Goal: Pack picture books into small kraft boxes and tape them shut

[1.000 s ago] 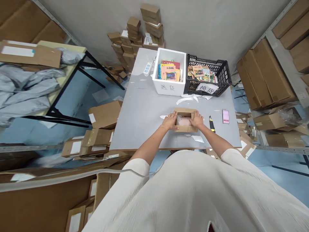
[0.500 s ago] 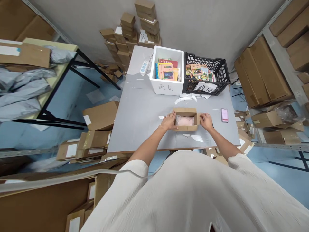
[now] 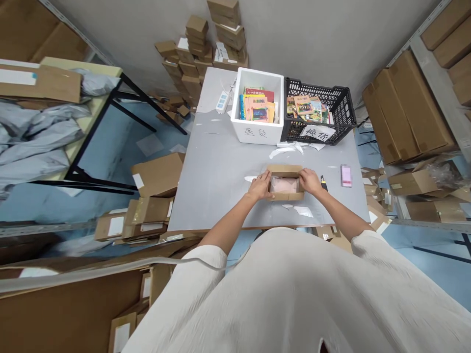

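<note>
A small brown cardboard box (image 3: 285,196) lies on the grey table (image 3: 206,186), its top uncovered. Inside it rests a pale pink wrapped item (image 3: 284,185). My left hand (image 3: 260,186) grips the left end of the box, fingers on its upper and lower corners. At the right end, my right hand (image 3: 309,180) holds the box wall near the upper right corner. Just right of that hand lies a black and yellow cutter (image 3: 324,183). Farther right is a phone with a pink screen (image 3: 346,176).
Behind the box stand a white foam bin (image 3: 257,133) and a black crate (image 3: 338,113), both holding books. Torn white paper (image 3: 303,211) and a power strip (image 3: 222,102) lie on the table. Cardboard boxes (image 3: 158,174) crowd the floor at left.
My right hand has moved from the flap at the right end onto the box's wall. The cutter beside it now shows. The whole view has shifted slightly.
</note>
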A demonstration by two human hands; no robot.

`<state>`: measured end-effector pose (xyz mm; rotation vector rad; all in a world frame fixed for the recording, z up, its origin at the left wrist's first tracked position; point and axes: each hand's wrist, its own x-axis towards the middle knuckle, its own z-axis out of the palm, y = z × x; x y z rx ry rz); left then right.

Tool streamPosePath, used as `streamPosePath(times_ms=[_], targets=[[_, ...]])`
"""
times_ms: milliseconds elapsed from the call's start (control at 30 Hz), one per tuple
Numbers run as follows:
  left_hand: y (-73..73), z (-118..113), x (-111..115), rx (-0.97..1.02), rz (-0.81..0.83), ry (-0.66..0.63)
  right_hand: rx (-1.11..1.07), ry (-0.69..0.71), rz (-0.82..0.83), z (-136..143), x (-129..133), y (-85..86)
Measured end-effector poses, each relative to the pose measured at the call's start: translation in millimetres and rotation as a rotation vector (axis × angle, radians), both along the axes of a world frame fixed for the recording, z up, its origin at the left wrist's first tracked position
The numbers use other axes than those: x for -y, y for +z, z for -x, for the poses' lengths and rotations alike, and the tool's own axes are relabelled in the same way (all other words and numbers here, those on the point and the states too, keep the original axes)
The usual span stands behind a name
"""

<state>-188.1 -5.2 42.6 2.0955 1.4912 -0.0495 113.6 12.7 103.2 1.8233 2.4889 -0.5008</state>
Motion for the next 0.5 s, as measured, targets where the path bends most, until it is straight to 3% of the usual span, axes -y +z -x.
streamPosePath(times_ms=[133, 267, 400, 500], targets=[[-0.9, 0, 0, 0.014, 0.011, -0.003, 0.016, 0.287, 0.136, 45, -22, -2.4], [-0.6, 2, 1, 0.032, 0.022, -0.01, 0.146, 0.48, 0.322, 80, -36, -25.1], [1.6, 3, 5, 0.055, 0.012, 0.003, 0.187, 0.62, 0.317, 92, -38, -49.8], [3.9, 2, 7, 0.048, 0.017, 0.009, 0.113, 0.623, 0.327, 92, -38, -64.3]])
